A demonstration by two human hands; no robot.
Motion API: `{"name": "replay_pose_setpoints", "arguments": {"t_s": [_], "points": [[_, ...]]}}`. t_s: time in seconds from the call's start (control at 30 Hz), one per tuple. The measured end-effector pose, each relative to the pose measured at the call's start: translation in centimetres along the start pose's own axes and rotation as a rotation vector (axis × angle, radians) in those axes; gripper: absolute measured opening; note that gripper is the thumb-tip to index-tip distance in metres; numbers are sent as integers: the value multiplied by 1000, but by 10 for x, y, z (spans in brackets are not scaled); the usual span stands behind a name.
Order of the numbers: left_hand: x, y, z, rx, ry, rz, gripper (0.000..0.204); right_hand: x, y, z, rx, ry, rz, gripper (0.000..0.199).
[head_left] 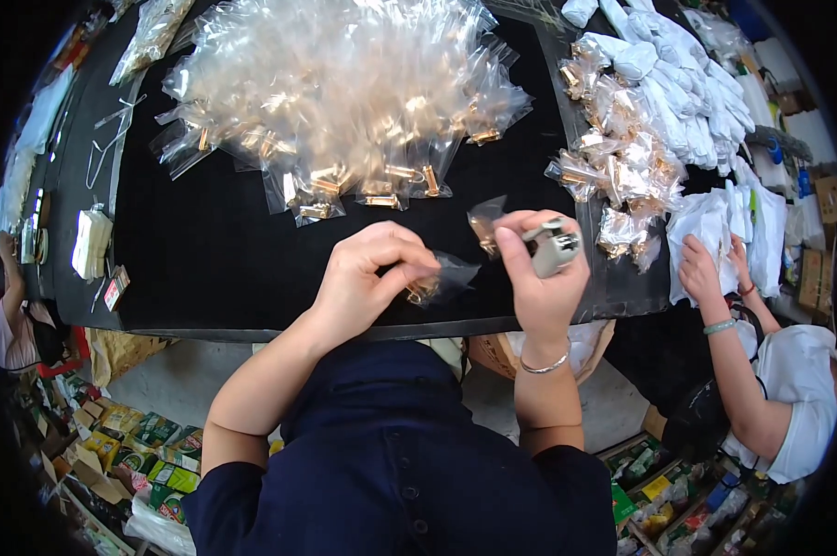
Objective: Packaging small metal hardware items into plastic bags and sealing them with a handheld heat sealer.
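Note:
My left hand (pixel 372 273) is closed, thumb and forefinger pinching a small clear plastic bag (pixel 428 289) with gold-coloured metal pieces inside. Held in my right hand (pixel 546 278) is a small grey hand tool (pixel 558 250) that looks like a stapler. At that hand's fingertips hangs a second clear bag (pixel 481 232) with gold-coloured pieces; motion blur hides exactly how it is held. Both hands are above the near part of the black table (pixel 205 269). Beyond them lies a large heap of clear bags (pixel 344 83), with gold-coloured pieces showing along its near edge.
Filled small bags (pixel 632 171) are piled right of the seam, beside white wrapped bundles (pixel 678 93). At right a co-worker's hands (pixel 706 269) handle white packages. A pale stack (pixel 92 243) and a red-and-white small box (pixel 115 288) lie at left. An open sack (pixel 585 347) stands below the edge.

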State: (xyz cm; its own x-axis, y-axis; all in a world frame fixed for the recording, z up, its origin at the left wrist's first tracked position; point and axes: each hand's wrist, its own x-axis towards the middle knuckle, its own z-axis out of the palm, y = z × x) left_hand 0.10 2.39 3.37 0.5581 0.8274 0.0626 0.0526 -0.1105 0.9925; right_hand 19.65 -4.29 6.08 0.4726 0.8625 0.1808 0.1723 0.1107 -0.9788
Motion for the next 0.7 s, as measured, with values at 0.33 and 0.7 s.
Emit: {"name": "replay_pose_setpoints", "arguments": {"t_s": [0.33, 0.7], "points": [[10, 0, -1, 25, -54, 71, 8, -17, 11, 6, 331, -189, 335, 21], [8, 10, -4, 121, 24, -141, 5, -26, 16, 14, 136, -28, 381, 18]]}}
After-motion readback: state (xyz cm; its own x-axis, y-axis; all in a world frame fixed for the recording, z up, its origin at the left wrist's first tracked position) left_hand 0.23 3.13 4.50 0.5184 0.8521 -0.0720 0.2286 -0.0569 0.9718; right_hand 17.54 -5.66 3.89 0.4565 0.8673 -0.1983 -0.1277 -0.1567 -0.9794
